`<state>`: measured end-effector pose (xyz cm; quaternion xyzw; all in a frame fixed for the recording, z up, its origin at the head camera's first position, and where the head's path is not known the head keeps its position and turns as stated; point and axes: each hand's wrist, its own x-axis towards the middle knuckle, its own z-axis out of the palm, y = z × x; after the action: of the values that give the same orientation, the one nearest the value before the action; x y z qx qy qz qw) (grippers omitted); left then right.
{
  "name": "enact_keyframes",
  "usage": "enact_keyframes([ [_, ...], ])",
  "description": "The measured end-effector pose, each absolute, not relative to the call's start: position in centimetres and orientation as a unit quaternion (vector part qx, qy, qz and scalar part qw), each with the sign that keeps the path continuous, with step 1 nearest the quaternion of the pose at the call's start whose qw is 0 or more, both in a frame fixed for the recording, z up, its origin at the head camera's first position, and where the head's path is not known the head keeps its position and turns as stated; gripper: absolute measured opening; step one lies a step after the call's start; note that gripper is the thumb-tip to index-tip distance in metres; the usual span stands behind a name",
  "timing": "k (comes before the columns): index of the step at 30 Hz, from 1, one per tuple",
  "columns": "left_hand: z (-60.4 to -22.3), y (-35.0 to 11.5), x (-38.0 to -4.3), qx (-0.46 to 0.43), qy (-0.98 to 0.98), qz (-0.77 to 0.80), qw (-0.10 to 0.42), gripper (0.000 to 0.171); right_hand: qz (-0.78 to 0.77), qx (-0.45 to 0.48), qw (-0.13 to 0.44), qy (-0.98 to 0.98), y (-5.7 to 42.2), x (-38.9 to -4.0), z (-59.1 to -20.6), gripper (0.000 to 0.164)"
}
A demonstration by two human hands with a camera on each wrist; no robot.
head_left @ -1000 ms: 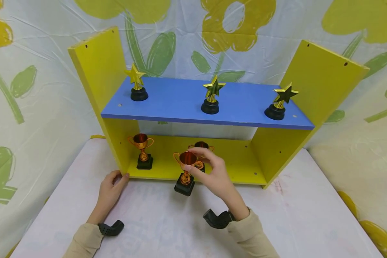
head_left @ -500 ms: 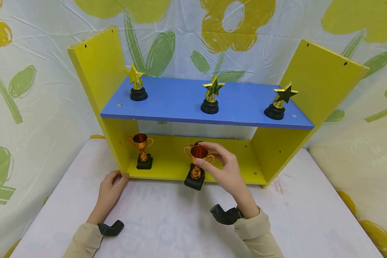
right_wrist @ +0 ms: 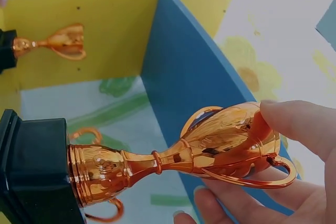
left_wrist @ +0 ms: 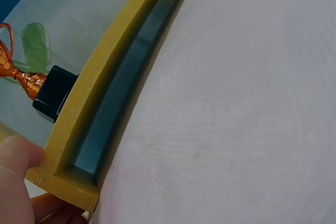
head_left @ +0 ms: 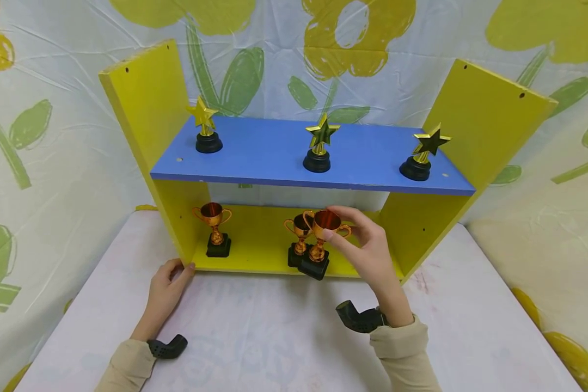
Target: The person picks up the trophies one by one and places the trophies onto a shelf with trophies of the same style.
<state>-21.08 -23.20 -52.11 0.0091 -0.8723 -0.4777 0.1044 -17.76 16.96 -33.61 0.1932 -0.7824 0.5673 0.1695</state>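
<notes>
In the head view my right hand [head_left: 367,247] pinches the bowl of a copper-coloured trophy cup [head_left: 318,251] between thumb and fingers. Tilted, the cup hangs in front of the yellow lower shelf, its black base near the shelf's front edge. The right wrist view shows the thumb [right_wrist: 302,124] on the bowl's rim and fingers behind. Just behind it, partly covered, a second trophy cup [head_left: 300,231] stands on that shelf. A third trophy cup [head_left: 216,220] stands upright at the left end. My left hand [head_left: 166,286] grips the lower left corner of the shelf unit [left_wrist: 86,98].
Three gold star trophies with black bases stand on the blue upper shelf [head_left: 259,149]: left [head_left: 206,130], middle [head_left: 318,147] and right [head_left: 421,158]. Yellow side boards [head_left: 485,125] rise at both ends. A white cloth [head_left: 255,332] covers the table.
My right hand has carried the trophy cup to the right and a little up, past the front of the second trophy cup, which shows more now. The left hand stays at the corner.
</notes>
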Motion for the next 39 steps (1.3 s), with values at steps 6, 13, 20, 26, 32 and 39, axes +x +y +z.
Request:
enact_keyframes([
  [6, -52.1, -23.2, -21.0, 0.011, -0.871, -0.479, 0.106, 0.045, 0.567, 0.176, 0.174, -0.786, 18.2, -17.8, -33.2, 0.039],
  [13, -52.1, -23.1, -21.0, 0.008, -0.873, -0.474, 0.117, 0.042, 0.57, 0.161, 0.174, -0.787, 19.6, -18.0, -33.1, 0.038],
  [20, -52.0, -23.2, -21.0, 0.009, -0.873, -0.476, 0.108, 0.045, 0.577, 0.147, 0.177, -0.784, 21.0, -18.2, -33.0, 0.038],
  [26, -51.9, -23.2, -21.0, 0.009, -0.872, -0.478, 0.105, 0.045, 0.575, 0.136, 0.172, -0.788, 22.1, -18.4, -33.1, 0.04],
  [32, -51.8, -23.1, -21.0, 0.009, -0.871, -0.48, 0.1, 0.047, 0.572, 0.124, 0.17, -0.793, 23.1, -18.6, -33.3, 0.04],
  [39, -51.8, -23.1, -21.0, 0.009, -0.872, -0.48, 0.098, 0.048, 0.569, 0.113, 0.164, -0.798, 24.0, -18.5, -33.3, 0.041],
])
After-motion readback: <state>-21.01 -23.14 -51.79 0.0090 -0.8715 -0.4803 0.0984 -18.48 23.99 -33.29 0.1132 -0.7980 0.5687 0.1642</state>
